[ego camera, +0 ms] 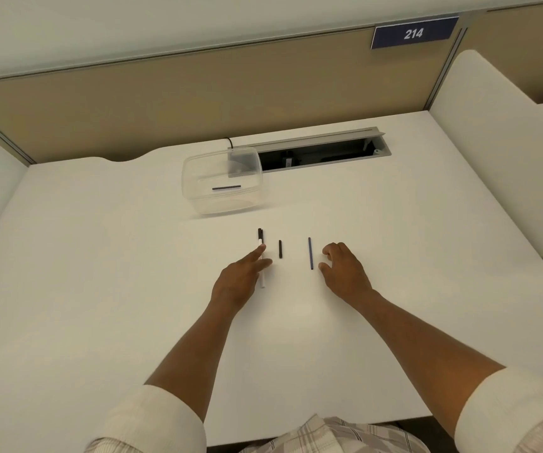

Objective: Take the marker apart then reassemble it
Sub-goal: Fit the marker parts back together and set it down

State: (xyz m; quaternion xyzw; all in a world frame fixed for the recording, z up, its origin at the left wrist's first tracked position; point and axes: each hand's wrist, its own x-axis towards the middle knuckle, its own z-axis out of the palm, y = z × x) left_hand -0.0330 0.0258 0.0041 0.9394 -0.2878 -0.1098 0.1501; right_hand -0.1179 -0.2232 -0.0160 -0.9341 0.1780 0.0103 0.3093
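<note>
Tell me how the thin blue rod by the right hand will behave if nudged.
The blue rod looks round and slender, so it would probably roll sideways on the smooth desk. It seems light, likely skittering easily. The right hand sits beside it, not touching.

Bright, even overhead light washes the white desk (100, 256); shadows are faint and soft. Wide-angle bending curves the edges, and the whole view looks slightly soft, no harsh glare.
</note>
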